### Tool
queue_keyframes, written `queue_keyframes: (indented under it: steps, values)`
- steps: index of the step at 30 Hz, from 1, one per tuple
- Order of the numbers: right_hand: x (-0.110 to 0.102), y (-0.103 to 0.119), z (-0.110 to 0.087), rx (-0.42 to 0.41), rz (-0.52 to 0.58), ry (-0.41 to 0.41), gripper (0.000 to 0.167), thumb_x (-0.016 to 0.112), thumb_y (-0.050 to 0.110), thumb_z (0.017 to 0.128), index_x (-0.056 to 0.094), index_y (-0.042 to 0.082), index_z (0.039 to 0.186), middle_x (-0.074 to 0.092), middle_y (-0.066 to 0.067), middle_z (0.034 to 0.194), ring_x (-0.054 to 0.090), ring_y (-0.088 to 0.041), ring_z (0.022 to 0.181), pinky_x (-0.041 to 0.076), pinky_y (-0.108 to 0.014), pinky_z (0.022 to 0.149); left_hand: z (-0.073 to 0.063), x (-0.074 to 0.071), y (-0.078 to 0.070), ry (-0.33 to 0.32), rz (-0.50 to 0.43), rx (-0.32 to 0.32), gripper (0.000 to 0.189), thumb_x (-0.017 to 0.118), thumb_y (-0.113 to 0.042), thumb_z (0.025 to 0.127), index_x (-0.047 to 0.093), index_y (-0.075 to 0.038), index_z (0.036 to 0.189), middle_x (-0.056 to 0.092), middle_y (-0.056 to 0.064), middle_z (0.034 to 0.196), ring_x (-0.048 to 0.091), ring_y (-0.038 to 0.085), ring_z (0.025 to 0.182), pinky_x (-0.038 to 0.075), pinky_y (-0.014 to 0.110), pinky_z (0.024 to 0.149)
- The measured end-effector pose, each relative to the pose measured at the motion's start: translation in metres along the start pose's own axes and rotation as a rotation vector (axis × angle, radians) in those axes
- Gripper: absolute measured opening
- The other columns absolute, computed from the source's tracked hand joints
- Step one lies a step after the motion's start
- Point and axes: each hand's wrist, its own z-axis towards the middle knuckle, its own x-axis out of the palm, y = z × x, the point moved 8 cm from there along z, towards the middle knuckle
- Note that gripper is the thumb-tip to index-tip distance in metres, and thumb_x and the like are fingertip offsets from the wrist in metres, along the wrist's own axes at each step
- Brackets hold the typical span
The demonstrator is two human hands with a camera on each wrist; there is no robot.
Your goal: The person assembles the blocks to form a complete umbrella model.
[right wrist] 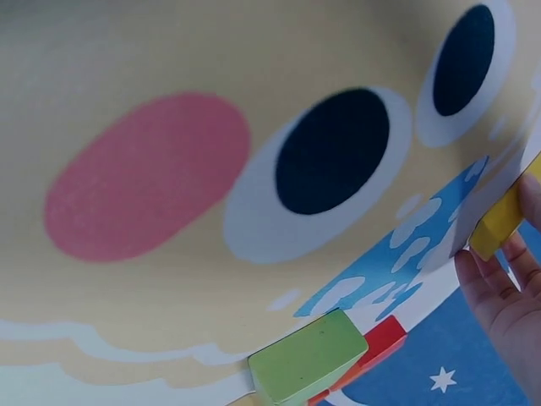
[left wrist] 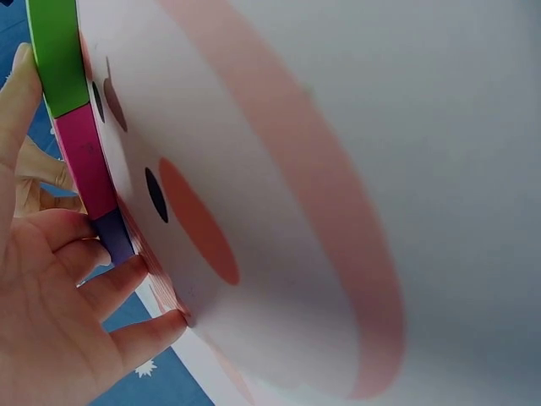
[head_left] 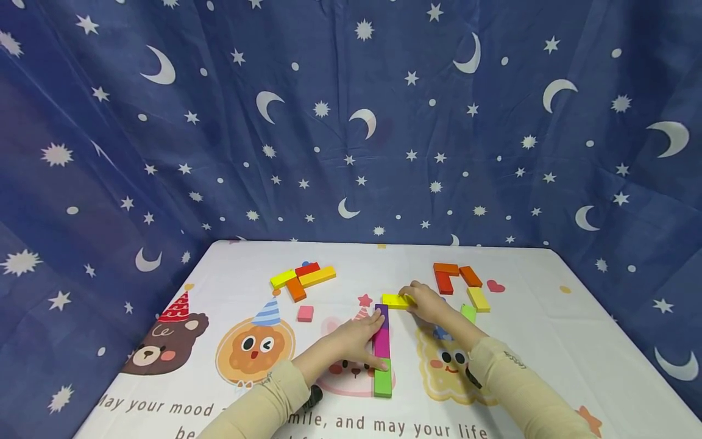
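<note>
A purple block (head_left: 384, 317), a magenta block (head_left: 382, 344) and a green block (head_left: 383, 385) lie end to end in a straight row. My left hand (head_left: 351, 339) spans this row from its left side, its thumb on the green block and its extended fingers by the purple one; the left wrist view shows the fingers (left wrist: 161, 326) spread. Just beyond the purple end, a yellow block (head_left: 392, 300) lies crosswise to the right. Its right end is pinched by my right hand (head_left: 429, 303), also seen in the right wrist view gripping the yellow block (right wrist: 499, 222).
Back left, yellow, red and orange blocks (head_left: 296, 289) form a cluster, with a small pink block (head_left: 305, 313) nearer. Back right are orange and red blocks (head_left: 446, 269), a pale yellow block (head_left: 478, 299) and a light green block (head_left: 468, 313) beside my right forearm. A blue curtain (head_left: 351, 122) hangs behind.
</note>
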Motion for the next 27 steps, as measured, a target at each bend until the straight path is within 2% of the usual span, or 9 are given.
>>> queue_keyframes:
  steps: [9, 14, 17, 21, 27]
  values:
    - [0.001, 0.003, -0.004, -0.034, -0.014, -0.026, 0.030, 0.072, 0.003, 0.080, 0.066, 0.004, 0.109, 0.059, -0.012, 0.094, 0.054, -0.020, 0.079, 0.055, -0.039, 0.083, 0.000, 0.002, 0.000, 0.004, 0.006, -0.008, 0.101, 0.069, -0.062, 0.072, 0.027, -0.011, 0.149, 0.022, 0.004, 0.157, 0.030, 0.018, 0.142, 0.031, 0.042, 0.114]
    - [-0.001, 0.005, -0.006, -0.058, -0.025, -0.058, 0.036, 0.072, 0.003, 0.080, 0.063, -0.001, 0.114, 0.059, -0.016, 0.097, 0.056, -0.023, 0.082, 0.054, -0.040, 0.083, 0.001, 0.001, -0.001, 0.005, 0.008, 0.000, 0.101, 0.069, -0.062, 0.073, 0.027, -0.011, 0.149, 0.021, 0.005, 0.157, 0.030, 0.019, 0.142, 0.031, 0.043, 0.114]
    - [-0.002, 0.008, -0.008, -0.096, -0.043, -0.078, 0.038, 0.072, 0.004, 0.080, 0.062, 0.000, 0.117, 0.061, -0.016, 0.105, 0.058, -0.028, 0.091, 0.052, -0.042, 0.089, 0.001, 0.001, -0.001, 0.007, 0.006, 0.000, 0.101, 0.069, -0.062, 0.073, 0.027, -0.011, 0.149, 0.022, 0.005, 0.157, 0.030, 0.019, 0.142, 0.031, 0.043, 0.113]
    - [-0.005, 0.016, -0.012, -0.191, -0.052, -0.099, 0.035, 0.070, 0.002, 0.081, 0.064, 0.002, 0.115, 0.063, -0.015, 0.115, 0.059, -0.033, 0.106, 0.049, -0.045, 0.096, 0.000, 0.001, -0.001, 0.011, 0.004, -0.005, 0.101, 0.069, -0.062, 0.072, 0.027, -0.010, 0.149, 0.021, 0.006, 0.157, 0.030, 0.019, 0.142, 0.031, 0.043, 0.113]
    - [-0.004, 0.024, -0.018, -0.281, -0.026, -0.048, 0.030, 0.063, -0.001, 0.085, 0.064, 0.003, 0.115, 0.062, -0.017, 0.122, 0.057, -0.035, 0.116, 0.045, -0.047, 0.100, 0.000, 0.000, -0.002, 0.010, 0.005, 0.000, 0.102, 0.069, -0.061, 0.072, 0.026, -0.010, 0.149, 0.020, 0.007, 0.157, 0.030, 0.020, 0.142, 0.031, 0.043, 0.113]
